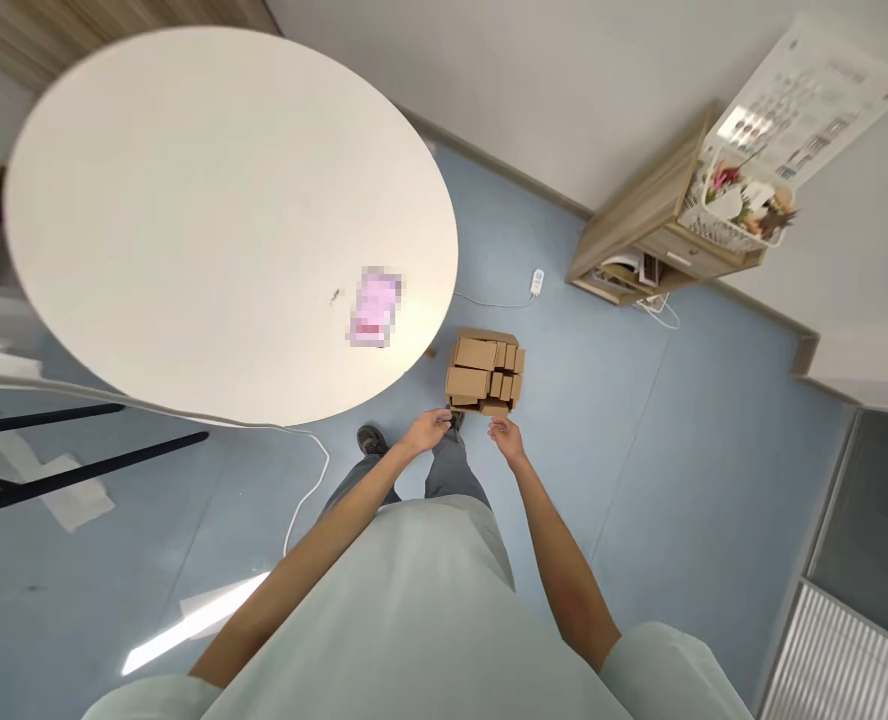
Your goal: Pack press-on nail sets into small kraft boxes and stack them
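Note:
A brown cardboard carton (489, 335) stands on the blue floor in front of my feet. Several small brown cardboard boxes (468, 382) of different sizes are packed inside it. My left hand (427, 430) is by the carton's near left corner, fingers loosely bent and pointing right. On the other side, my right hand (505, 437) hovers just short of the carton's near right corner, its fingers partly curled and apart. Neither hand shows anything in it. Whether the left fingertips touch the carton I cannot tell.
A white oval table (219, 200) overhangs the floor left of the carton. A pink blurred object (376, 308) lies on it. A white power strip (537, 283) with a cord lies beyond the carton. A wooden cabinet (650, 220) carries a flower basket (736, 205). My shoe (371, 440) is close by.

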